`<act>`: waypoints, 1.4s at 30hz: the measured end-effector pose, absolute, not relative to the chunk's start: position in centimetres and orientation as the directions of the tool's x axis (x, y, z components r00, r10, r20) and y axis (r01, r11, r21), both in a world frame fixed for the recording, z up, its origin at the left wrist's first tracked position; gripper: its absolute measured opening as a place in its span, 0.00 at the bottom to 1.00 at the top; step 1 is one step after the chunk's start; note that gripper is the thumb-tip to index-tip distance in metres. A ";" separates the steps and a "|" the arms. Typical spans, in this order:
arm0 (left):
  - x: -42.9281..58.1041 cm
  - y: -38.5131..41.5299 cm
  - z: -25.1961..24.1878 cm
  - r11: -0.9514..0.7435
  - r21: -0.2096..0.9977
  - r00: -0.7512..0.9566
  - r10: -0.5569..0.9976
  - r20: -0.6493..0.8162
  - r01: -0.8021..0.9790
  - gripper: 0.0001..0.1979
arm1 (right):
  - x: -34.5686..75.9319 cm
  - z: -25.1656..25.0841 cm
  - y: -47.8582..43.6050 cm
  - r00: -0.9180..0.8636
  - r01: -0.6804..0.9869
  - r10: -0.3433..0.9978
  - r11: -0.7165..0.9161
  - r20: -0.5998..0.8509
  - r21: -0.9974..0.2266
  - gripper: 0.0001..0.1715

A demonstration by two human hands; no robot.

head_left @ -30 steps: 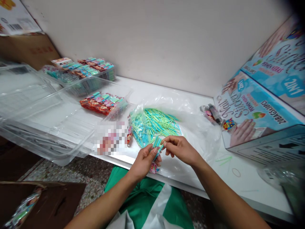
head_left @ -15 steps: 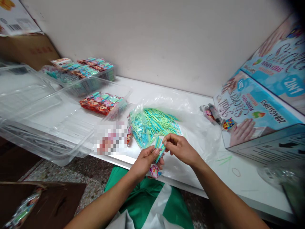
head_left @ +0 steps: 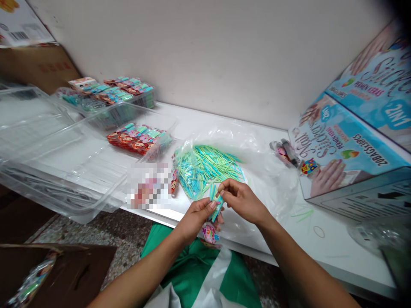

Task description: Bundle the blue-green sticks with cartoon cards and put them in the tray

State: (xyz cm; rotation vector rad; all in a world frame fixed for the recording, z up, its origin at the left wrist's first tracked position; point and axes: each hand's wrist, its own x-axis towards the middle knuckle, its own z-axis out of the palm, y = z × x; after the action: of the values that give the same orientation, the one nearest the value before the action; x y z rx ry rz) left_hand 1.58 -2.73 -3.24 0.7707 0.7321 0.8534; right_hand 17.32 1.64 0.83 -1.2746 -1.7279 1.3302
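Closed around a small bundle of thin green and blue sticks (head_left: 217, 211) is my left hand (head_left: 199, 214). A pink printed packet (head_left: 210, 233) hangs below those fingers; how it joins the bundle is hidden. My right hand (head_left: 239, 197) pinches the upper part of the sticks with thumb and forefinger. Just beyond both hands, a heap of loose green and blue sticks (head_left: 212, 167) lies in a spread clear plastic bag (head_left: 272, 188). To the left of the heap rests a small red packet (head_left: 174, 182).
Clear plastic trays (head_left: 80, 214) stand at the left, one holding a row of red packets (head_left: 138, 140). Printed cartons (head_left: 340, 149) are stacked at the right. A rubber band (head_left: 319, 232) and a few loose sticks (head_left: 303, 215) lie on the white table (head_left: 340, 256).
The pink packet under my left hand has turned so more of its print shows. My fingers have shifted slightly on the bundle; both hands stay in the same place.
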 end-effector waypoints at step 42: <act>1.4 -2.4 -3.7 0.461 0.825 0.441 0.846 -0.298 -0.326 0.16 | 28.6 -5.3 9.4 0.205 0.854 0.969 -0.246 -0.137 -0.458 0.15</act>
State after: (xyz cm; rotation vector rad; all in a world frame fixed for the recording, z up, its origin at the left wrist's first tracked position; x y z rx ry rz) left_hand 1.37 -2.39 -3.66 0.7672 0.7965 0.8233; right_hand 28.63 9.39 -5.30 -2.2015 -1.7233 0.5809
